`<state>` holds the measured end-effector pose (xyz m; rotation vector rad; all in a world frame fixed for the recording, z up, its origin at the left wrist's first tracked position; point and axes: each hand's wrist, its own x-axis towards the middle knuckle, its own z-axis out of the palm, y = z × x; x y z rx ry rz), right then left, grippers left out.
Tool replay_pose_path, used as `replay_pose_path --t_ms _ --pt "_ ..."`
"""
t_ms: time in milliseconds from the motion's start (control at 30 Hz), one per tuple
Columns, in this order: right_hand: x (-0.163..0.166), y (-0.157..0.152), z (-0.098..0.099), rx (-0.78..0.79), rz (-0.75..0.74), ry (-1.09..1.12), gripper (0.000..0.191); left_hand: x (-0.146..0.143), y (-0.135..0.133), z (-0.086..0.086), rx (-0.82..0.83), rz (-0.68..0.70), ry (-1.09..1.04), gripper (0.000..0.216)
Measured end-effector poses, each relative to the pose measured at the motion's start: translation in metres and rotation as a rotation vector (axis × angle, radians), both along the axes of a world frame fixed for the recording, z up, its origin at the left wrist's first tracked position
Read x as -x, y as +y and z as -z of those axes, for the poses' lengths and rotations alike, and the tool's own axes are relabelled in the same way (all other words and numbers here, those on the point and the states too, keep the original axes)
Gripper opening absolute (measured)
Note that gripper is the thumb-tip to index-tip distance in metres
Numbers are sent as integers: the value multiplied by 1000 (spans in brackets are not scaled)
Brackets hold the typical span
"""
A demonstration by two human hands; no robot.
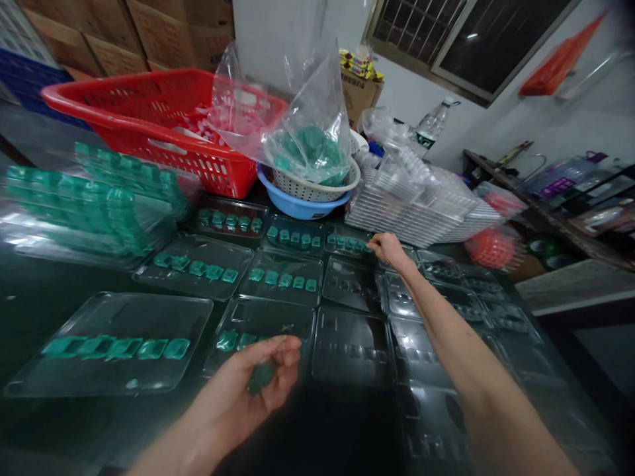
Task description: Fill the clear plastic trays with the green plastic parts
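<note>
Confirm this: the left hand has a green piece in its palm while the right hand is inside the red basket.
Wrong about the right hand: the head view shows it at the end of a row of green pieces on a clear tray, not inside the red basket.

This looks like a small workshop. Rows of clear trays [353,324] cover a dark table [342,423]; cardboard boxes [181,33] are stacked beyond a red basket [133,132].
</note>
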<state>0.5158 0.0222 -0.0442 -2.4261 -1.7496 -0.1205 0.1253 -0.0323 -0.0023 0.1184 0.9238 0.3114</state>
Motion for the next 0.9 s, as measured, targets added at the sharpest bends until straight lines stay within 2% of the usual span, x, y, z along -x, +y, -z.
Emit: replay_pose_path --t_ms 267,400,467,533,600,633,700,733,800,900 --pt "19 -4 -2 10 76 -48 23 -4 0 -4 -24 -36 -22 19" --pt "33 -12 -19 18 76 -60 23 -5 3 -5 -88 -32 -258 30" --pt "50 -19 -33 -38 78 -77 33 -4 5 -7 -119 -49 -360 37" --pt "82 -33 -50 -216 53 -81 47 -4 6 -8 -140 -81 -410 42" --pt "130 -55 -67 -356 -118 56 45 -5 6 -10 -152 -117 -432 44" --pt "158 -68 -74 -347 -241 178 38 -6 6 -10 -159 -131 -436 45" --pt "212 -94 -84 -211 -489 393 27 -7 4 -12 -179 -147 -415 45" --pt "235 -105 -86 -147 -557 445 26 -8 2 -12 -194 -147 -392 45" --pt "267 -119 -87 -101 -583 475 24 -8 -2 -14 -226 -140 -351 45" --pt "279 -125 -80 -119 -532 516 19 -6 -7 -15 -257 -126 -354 45"
